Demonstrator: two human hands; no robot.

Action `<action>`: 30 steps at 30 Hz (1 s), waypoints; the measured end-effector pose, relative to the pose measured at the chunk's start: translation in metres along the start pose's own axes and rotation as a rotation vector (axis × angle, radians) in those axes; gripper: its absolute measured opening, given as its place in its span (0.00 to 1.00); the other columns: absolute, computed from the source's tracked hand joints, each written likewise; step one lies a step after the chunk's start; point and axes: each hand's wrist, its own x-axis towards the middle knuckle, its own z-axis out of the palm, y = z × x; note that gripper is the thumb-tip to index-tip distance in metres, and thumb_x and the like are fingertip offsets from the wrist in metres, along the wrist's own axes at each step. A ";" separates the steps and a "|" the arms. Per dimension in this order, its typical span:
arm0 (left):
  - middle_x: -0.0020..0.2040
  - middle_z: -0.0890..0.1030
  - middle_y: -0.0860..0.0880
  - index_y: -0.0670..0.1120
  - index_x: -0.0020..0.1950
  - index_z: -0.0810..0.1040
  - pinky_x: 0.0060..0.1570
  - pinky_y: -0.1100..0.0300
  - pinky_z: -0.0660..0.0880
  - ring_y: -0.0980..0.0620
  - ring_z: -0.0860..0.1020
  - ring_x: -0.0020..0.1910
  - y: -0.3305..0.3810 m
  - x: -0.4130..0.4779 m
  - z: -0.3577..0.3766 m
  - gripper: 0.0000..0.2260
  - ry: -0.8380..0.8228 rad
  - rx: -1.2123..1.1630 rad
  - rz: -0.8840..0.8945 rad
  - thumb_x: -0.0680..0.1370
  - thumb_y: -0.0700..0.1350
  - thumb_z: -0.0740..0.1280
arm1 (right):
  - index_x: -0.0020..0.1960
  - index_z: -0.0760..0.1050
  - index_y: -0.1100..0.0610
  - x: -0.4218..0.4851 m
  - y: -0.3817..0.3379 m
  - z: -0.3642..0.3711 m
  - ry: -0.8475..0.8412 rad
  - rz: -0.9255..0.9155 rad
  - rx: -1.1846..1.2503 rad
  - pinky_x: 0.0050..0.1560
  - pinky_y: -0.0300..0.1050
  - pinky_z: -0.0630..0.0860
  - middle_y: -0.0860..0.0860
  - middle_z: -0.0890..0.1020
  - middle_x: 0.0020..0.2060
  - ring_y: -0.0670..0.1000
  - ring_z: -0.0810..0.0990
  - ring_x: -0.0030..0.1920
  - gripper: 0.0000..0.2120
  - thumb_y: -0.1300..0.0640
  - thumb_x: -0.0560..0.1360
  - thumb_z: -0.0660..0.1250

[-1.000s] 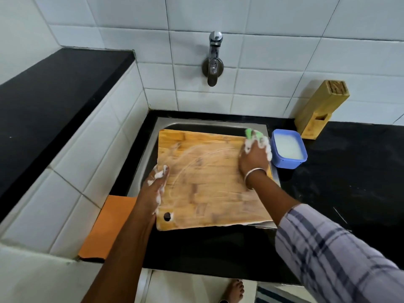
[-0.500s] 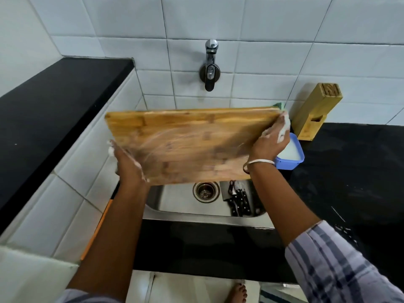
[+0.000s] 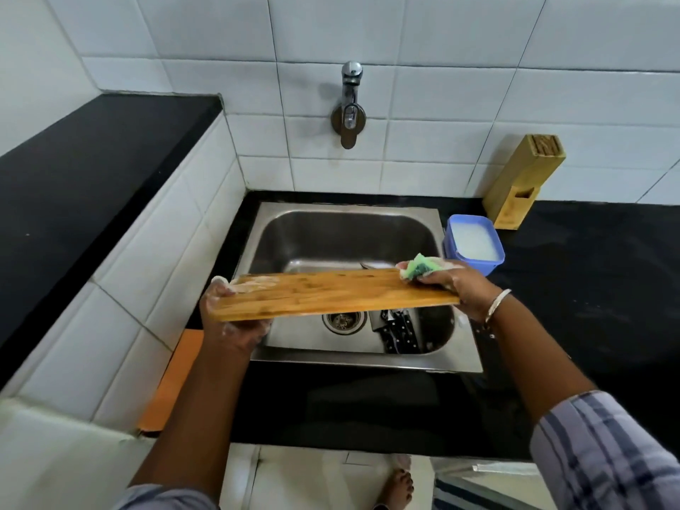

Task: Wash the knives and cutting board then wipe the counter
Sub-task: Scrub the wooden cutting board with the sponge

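1. Since half a second ago, the cutting board [image 3: 331, 294] is coming down from its raised, face-on tilt. It is now lying nearly flat and edge-on to the camera, and seems to be turning over so the other face can be scrubbed.
2. The left hand [image 3: 230, 318] is clamping the board's left end, fingers curling underneath and foam showing on top. The right hand [image 3: 456, 288] is gripping the right end and pinching a green sponge [image 3: 417, 268] against the far edge.
3. Between the two grips, the board is hanging in the air, touching nothing else.
4. Directly below the grips, the knives [image 3: 399, 331] are lying in the sink [image 3: 368, 360] beside the drain, not yet rinsed as far as I can tell.
5. Just beyond the right hand, a blue tub [image 3: 474, 239] of milky liquid is sitting at the sink's corner, with a knife block [image 3: 522, 182] behind it. Beyond both hands, the tap [image 3: 349, 104] is showing no running water.
6. Risks, as I judge them:
   - Both hands are soapy, so the wet board may be slipping and could drop onto the blades below.
   - The right grip is sharing its hold with the sponge, which is weakening it.
   - A swinging right end could be knocking the tub onto the counter [image 3: 588, 288].
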 end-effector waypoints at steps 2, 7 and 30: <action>0.41 0.82 0.43 0.40 0.56 0.79 0.27 0.54 0.79 0.47 0.82 0.29 0.000 -0.004 0.002 0.29 -0.172 0.043 -0.089 0.57 0.48 0.75 | 0.63 0.77 0.58 0.004 -0.001 -0.002 -0.073 0.004 -0.399 0.58 0.27 0.69 0.49 0.79 0.61 0.48 0.76 0.61 0.15 0.63 0.78 0.62; 0.46 0.79 0.40 0.41 0.53 0.74 0.39 0.49 0.80 0.41 0.81 0.42 -0.001 -0.025 0.032 0.27 -0.410 0.006 -0.028 0.54 0.43 0.66 | 0.71 0.69 0.51 0.012 0.003 0.065 -0.106 -0.212 -1.038 0.70 0.40 0.62 0.52 0.70 0.70 0.53 0.69 0.69 0.21 0.61 0.78 0.59; 0.20 0.74 0.47 0.43 0.15 0.71 0.20 0.67 0.72 0.52 0.75 0.19 -0.008 -0.090 0.054 0.20 -0.273 0.327 -0.027 0.67 0.31 0.63 | 0.71 0.67 0.52 -0.004 -0.001 0.187 0.024 -0.567 -0.818 0.73 0.49 0.52 0.53 0.67 0.72 0.54 0.62 0.73 0.24 0.48 0.76 0.57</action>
